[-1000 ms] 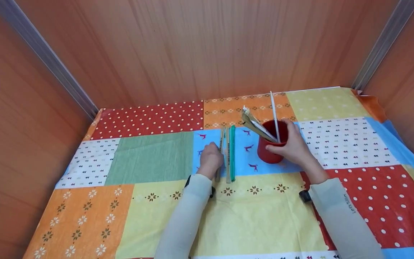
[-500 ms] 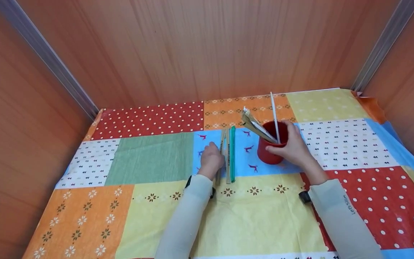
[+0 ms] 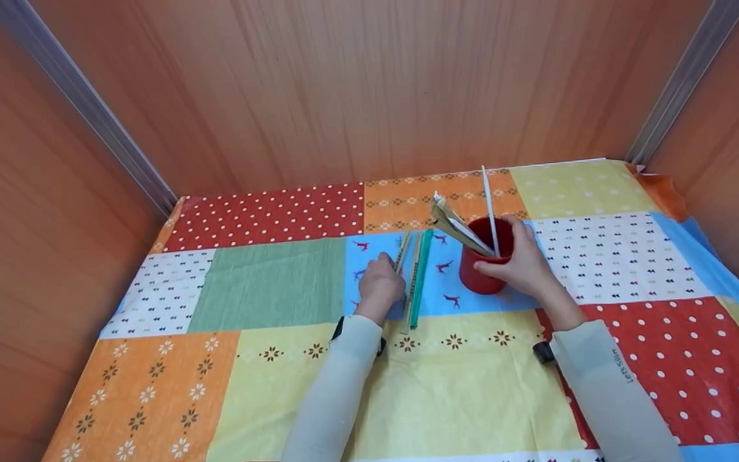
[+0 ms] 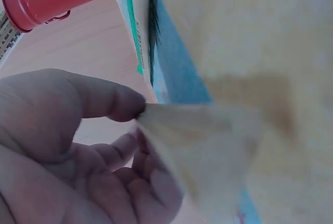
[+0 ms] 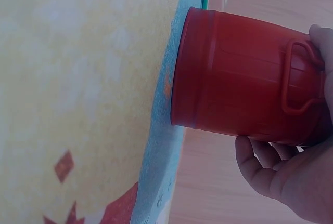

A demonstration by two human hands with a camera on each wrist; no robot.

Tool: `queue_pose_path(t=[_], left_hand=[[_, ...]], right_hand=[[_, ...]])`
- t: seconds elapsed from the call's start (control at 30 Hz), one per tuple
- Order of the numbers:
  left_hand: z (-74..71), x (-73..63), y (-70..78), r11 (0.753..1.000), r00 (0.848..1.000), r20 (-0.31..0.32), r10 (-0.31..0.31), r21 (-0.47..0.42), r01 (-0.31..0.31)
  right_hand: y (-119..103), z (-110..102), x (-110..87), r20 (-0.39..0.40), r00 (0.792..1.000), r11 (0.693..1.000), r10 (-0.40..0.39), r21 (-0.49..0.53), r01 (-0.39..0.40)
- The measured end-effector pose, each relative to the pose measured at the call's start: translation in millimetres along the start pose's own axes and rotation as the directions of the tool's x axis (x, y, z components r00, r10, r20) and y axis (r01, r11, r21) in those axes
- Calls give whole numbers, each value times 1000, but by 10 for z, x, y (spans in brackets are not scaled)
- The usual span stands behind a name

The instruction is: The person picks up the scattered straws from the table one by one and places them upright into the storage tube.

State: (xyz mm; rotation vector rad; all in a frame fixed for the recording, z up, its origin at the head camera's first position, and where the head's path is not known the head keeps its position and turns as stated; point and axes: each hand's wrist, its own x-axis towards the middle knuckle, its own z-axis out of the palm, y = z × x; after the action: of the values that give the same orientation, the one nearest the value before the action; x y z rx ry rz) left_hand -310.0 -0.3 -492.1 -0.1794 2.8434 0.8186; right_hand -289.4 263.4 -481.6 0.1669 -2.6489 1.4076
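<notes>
My left hand (image 3: 380, 289) pinches a narrow beige paper sleeve (image 4: 195, 141) between thumb and fingertips, and print shows along its far part in the head view. Just right of that hand, another slim beige printed packet (image 3: 416, 260) and a green strip (image 3: 422, 276) lie side by side, leaning slightly right. My right hand (image 3: 523, 264) grips the red metal cup (image 3: 477, 276) from its right side. A white stick (image 3: 489, 205) and several beige and white paper-wrapped pieces (image 3: 456, 223) stick out of the cup. What the sleeves contain is hidden.
A patchwork-patterned cloth (image 3: 280, 282) covers the table. Wood-grain panels (image 3: 369, 83) enclose it at the back and both sides. A small loop handle (image 5: 291, 78) juts from the cup's wall in the right wrist view.
My left hand has shifted slightly right. The sleeve it pinches and the neighbouring packets now slant, their far ends swung right. The right hand and cup have stayed in place.
</notes>
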Motion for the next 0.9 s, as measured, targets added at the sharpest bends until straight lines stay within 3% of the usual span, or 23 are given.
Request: queue_pose_path(t=[0.13,0.33,0.53,0.73,0.9], left_hand=[[-32,-20,7,999,998,-56,26,-46,-28],[-130,-78,49,979,984,-147,96,-166,-120],[-202,-152,66,948,954,-248,166,-227,-224],[-264,-231,79,902,907,-375,192,-297,-314],[-348,-309,115,824,836,-493,242,-351,-445]], right_hand=[[2,10,2,10,1000,1000,8,10,-8],[10,0,9,7,1000,1000,10,-3,-10],[8,3,7,7,1000,1000,3,-7,-3],[-8,8,7,-8,999,999,-33,-31,32],[-1,-22,-5,8,999,998,-49,-30,49]])
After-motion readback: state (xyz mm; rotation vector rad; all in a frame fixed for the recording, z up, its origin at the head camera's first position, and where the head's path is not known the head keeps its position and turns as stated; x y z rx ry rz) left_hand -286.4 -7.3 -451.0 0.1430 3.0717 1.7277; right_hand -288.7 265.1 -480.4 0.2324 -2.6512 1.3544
